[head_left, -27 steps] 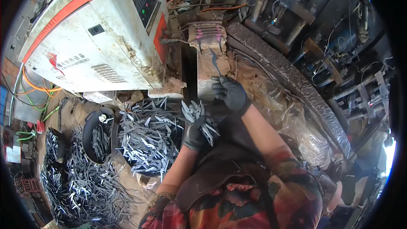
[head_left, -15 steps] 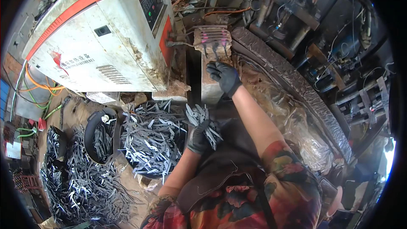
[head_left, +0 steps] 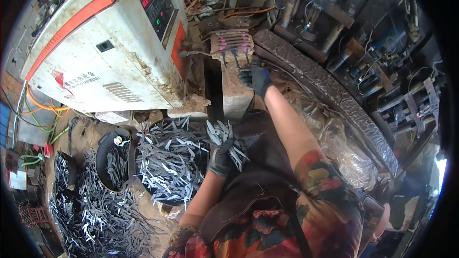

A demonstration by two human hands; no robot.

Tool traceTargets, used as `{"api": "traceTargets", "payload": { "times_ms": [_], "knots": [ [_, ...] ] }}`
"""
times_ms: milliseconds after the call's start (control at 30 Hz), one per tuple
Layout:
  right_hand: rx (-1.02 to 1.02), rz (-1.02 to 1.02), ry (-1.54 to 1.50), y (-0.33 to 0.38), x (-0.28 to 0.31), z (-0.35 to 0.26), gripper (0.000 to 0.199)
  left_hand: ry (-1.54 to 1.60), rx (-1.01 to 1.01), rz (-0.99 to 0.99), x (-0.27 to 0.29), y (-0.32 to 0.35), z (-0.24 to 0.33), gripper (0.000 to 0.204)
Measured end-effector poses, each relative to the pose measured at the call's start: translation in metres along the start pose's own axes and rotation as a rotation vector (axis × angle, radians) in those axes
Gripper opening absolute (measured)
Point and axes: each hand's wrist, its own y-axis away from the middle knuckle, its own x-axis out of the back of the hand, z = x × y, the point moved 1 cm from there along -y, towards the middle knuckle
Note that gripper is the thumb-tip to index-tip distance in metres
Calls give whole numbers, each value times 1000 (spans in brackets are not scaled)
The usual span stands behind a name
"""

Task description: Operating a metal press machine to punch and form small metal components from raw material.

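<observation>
Strip bundle (head_left: 222, 133), grey, flat, is lying in left hand (head_left: 223, 159), fingers gripping it; long axis is running upper left to lower right, ends fanning. Right hand (head_left: 256, 77) is reaching beside rough block (head_left: 232, 39), fingers curling; cannot tell whether gripping anything. Dark strips (head_left: 235, 60) are poking from block toward wearer; pink glow is showing. Round black tub (head_left: 132, 157) is holding crisscrossing heap (head_left: 169, 162); loose pile (head_left: 107, 215) is spreading leftward.

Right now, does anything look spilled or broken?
Lower left, grey strips lie strewn in a loose heap over the brown surface, so they look spilled, though maybe placed there. The white machine looks worn: brown stains mark its edge.
</observation>
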Motion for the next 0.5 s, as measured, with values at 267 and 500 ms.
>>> {"api": "traceTargets", "payload": {
  "times_ms": [267, 500],
  "knots": [
    [63, -262, -583, 63, 48, 41, 26, 96, 160, -54, 40, -23, -16, 17],
    [21, -187, -817, 204, 178, 32, 19, -136, 60, -47, 23, -17, -8, 14]
  ]
}}
